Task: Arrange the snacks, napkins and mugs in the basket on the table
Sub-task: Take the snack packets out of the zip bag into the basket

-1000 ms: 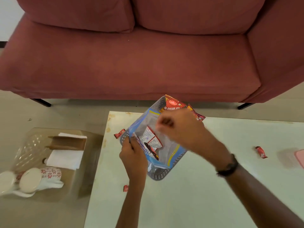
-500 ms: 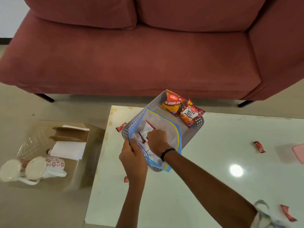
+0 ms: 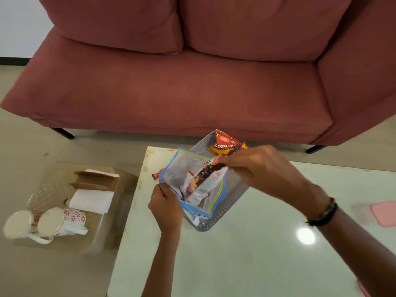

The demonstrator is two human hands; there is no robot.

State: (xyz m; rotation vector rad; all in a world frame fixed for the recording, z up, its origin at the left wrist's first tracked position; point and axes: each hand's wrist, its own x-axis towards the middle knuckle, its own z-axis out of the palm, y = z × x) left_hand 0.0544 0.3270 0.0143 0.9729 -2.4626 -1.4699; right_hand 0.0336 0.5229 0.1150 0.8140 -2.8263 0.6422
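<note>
Basket (image 3: 216,227) floor under the zip bag (image 3: 212,200); pink mat (image 3: 384,213) clipped at the right edge.

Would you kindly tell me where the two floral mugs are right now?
In the head view, the two floral mugs lie on their sides at lower left, off the table, in a clear container beside white napkins.

A clear zip bag (image 3: 194,183) is held over a grey basket (image 3: 233,202) on the table (image 3: 246,264). Its near edge is gripped by the left hand (image 3: 166,203), while a snack packet (image 3: 205,179) is pinched at the bag's mouth by the right hand (image 3: 263,168). An orange packet (image 3: 222,144) is seen in the basket's far end. On the floor at left, napkins (image 3: 91,200) and two mugs (image 3: 46,221) are seen on a clear tray (image 3: 111,232).
</note>
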